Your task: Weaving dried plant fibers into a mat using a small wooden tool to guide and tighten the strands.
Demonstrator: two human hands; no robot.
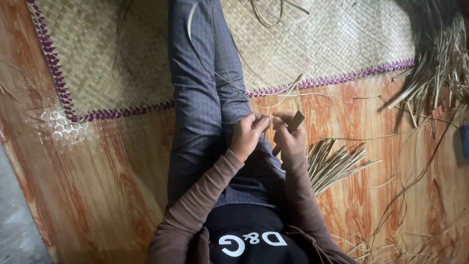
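Note:
I sit on the floor with my legs in grey trousers [205,98] stretched out ahead. My left hand [248,135] and my right hand [288,137] meet above my lap, fingertips together, pinching a thin dry straw strip [270,117] between them. My right hand also grips a small dark flat tool [295,122] that sticks up from the fingers. A cut bundle of straw strips [334,164] lies on the floor just right of my right arm.
A woven straw mat [107,58] with a purple zigzag border lies under my legs on wood-patterned flooring [97,186]. A loose heap of long dry straw [435,73] spreads at the right. Stray strands litter the lower right.

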